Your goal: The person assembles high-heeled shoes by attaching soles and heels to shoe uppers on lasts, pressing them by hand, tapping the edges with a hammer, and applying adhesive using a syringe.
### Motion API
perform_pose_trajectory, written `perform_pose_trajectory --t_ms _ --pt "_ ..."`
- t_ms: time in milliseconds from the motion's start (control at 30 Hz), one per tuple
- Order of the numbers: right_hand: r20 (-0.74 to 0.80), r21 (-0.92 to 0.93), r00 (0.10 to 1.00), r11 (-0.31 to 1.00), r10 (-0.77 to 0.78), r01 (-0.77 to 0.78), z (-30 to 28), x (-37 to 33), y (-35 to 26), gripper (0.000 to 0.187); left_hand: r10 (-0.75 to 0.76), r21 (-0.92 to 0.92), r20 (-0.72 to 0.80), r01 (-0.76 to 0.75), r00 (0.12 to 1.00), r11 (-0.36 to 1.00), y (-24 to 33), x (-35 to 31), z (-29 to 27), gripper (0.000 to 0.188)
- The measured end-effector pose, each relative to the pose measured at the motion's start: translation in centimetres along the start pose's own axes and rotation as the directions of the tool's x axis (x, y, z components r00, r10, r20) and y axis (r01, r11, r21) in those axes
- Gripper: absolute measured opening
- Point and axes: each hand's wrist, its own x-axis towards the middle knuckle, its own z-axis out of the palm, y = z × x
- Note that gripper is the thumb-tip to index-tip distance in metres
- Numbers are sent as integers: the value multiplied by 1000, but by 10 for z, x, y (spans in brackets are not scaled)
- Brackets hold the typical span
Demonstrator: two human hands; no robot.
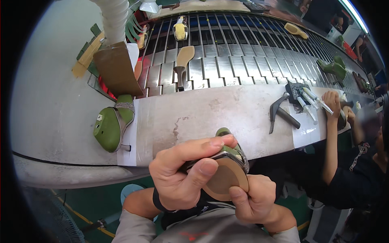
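Note:
In front of me, off the table's near edge, I hold a shoe (225,180) built on a green plastic last. Its tan sole faces up, and a glittery strap shows on its right side. My left hand (178,172) grips it from the left, thumb on the sole's edge and fingers over the green last. The right hand (257,198) pinches the sole's lower right rim between thumb and curled fingers. Part of the shoe is covered by my left hand. At the left end of the table lies another heeled shoe (108,128) on a green last, with a similar glittery strap.
Behind the table (219,113) runs a slatted metal conveyor (227,67) carrying a shoe with a tan sole (185,58) and others. Black pincers (279,113) and several syringes (310,101) lie at the right, beside a co-worker's arm (331,137). A brown board (115,69) stands at the left.

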Motion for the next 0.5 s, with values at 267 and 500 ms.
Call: perform_pose_trajectory --t_ms 267,500 --pt "141 121 990 992 3 -20 10 15 2 12 -72 126 -225 102 972 987 16 15 -2 22" --pt "189 -37 982 999 8 -1 11 27 9 19 63 148 -256 -25 965 989 -12 7 -22 12"
